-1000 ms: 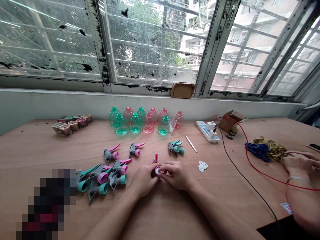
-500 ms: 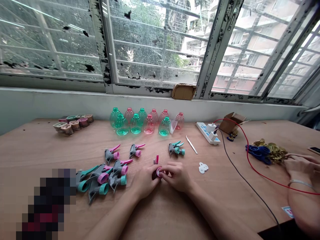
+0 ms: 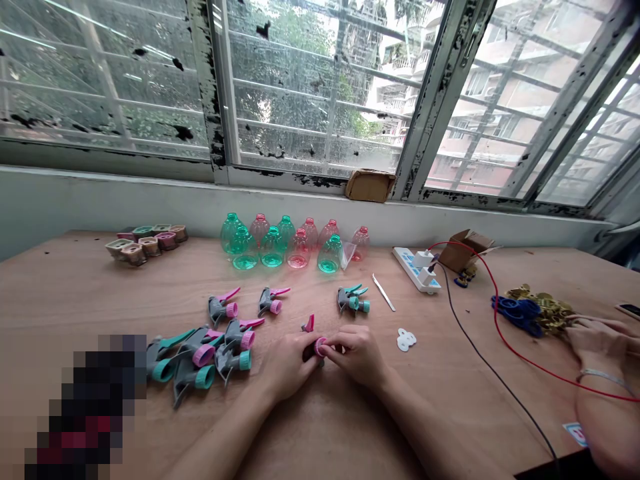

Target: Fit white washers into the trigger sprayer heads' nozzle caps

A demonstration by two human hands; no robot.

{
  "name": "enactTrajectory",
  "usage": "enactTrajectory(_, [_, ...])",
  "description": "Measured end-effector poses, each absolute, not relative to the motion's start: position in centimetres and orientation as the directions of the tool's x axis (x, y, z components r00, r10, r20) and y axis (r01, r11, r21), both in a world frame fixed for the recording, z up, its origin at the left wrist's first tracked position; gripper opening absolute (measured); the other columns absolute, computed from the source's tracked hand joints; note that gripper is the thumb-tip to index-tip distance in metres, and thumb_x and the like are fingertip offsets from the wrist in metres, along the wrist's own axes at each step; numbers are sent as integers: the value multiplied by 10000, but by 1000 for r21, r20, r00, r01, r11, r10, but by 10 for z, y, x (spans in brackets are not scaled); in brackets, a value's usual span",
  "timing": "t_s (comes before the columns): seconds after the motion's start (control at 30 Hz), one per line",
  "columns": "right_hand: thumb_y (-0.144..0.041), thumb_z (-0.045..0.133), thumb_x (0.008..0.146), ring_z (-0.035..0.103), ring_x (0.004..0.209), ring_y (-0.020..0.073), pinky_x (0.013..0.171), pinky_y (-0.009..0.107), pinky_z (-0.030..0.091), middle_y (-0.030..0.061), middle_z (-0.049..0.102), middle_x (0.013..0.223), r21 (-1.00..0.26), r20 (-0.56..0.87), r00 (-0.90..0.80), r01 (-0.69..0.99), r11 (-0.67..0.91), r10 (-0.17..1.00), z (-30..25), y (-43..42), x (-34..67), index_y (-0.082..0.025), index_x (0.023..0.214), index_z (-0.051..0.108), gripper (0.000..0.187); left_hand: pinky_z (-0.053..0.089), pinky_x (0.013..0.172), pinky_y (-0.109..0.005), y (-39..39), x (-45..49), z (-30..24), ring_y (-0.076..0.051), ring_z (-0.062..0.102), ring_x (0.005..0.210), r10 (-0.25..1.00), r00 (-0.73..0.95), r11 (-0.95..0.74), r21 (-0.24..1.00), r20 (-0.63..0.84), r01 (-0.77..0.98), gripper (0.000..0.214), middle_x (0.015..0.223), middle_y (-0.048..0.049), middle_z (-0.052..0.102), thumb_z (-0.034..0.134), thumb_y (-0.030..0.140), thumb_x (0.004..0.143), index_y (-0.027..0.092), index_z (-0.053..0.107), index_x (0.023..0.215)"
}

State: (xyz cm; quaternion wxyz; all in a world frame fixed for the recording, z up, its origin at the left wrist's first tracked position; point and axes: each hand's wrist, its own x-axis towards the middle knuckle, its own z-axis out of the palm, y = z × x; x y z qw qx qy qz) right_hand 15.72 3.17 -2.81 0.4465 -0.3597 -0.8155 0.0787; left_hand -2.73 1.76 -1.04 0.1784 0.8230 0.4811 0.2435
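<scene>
We worked in an assembly workshop: plastic bottles (image 3: 273, 247) and trigger sprayers (image 3: 220, 310) lay in batches on a plywood tabletop (image 3: 60, 293).

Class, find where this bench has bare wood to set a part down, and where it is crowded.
Free: between the white washers and black cable; left of the sprayer heads, below the caps. Crowded: the sprayer heads beside the left hand.
</scene>
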Motion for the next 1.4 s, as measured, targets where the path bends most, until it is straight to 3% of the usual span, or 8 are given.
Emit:
enactTrajectory(0.57, [-262,682,801,574,503,91,557,198,412,-18,696,602,-491,663,-327,488,722,673,-26,33,154,-233,784,764,88,415,690,-239,20,-27,-10,-196,642,857,873,436,-482,536,221,693,237,961,-16,722,543,234,821,272,681,1011])
enactTrajectory(0.8, [-254,616,856,625,554,92,573,188,429,-6,744,727,-495,636,-387,459,738,668,-29,32,157,-233,845,757,143,413,674,-238,17,-25,-3,-196,640,842,887,421,-454,529,190,717,227,942,-33,722,533,209,813,237,688,976])
enactTrajectory(0.97, [-307,547,895,573,528,121,560,233,396,23,668,600,-502,681,-198,575,646,705,-21,39,174,-178,762,726,257,426,688,-251,19,-26,-4,-214,647,864,902,392,-427,527,183,735,241,955,-41,720,547,223,817,238,675,1021])
enactTrajectory(1.1, [-323,561,875,572,583,139,588,257,367,20,659,616,-373,489,-293,781,501,821,-3,53,207,-203,677,706,274,431,708,-250,22,-29,-10,-210,648,882,904,385,-421,543,186,727,286,980,-36,718,566,204,800,238,656,1069])
enactTrajectory(1.27, [-321,707,728,617,730,177,575,250,362,31,709,807,-351,105,-113,925,143,988,6,64,266,-219,766,723,110,394,629,-247,23,-28,-11,-200,635,789,923,341,-382,518,177,765,382,876,-8,702,573,249,805,266,570,1186])
enactTrajectory(1.4, [-297,807,592,641,795,195,593,240,401,56,709,938,-404,-101,12,913,-52,995,1,64,299,-200,909,719,343,365,606,-242,21,-26,-5,-186,618,758,917,361,-396,492,170,775,245,850,-5,686,544,253,825,240,585,1066])
